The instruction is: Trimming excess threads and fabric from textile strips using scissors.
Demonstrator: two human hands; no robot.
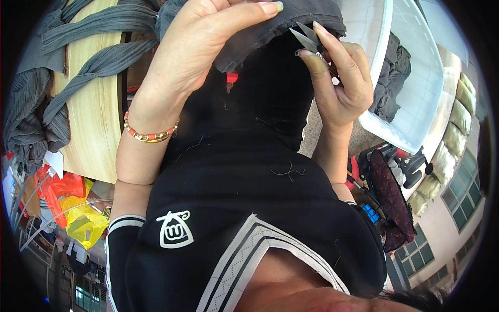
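My left hand (200, 44) grips a dark grey garment (306, 15) near the top of the view, its thumb lying along the cloth; the other fingertips are cut off by the upper edge. A raw, uneven edge of the cloth runs toward my right hand (340, 78). That hand is closed around a pair of thread snips (305, 37), pinched between thumb and fingers. The snips' pointed blades are parted and stand close to the cloth edge. Whether a thread lies between them I cannot tell.
Grey ribbed garments (99, 28) drape over a pale wooden table (91, 119) on the left. Red and yellow plastic bags (86, 221) hang below it. At right stands a white tub (423, 99) with dark grey cloth (392, 78) inside, near a dark red padded seat (387, 192).
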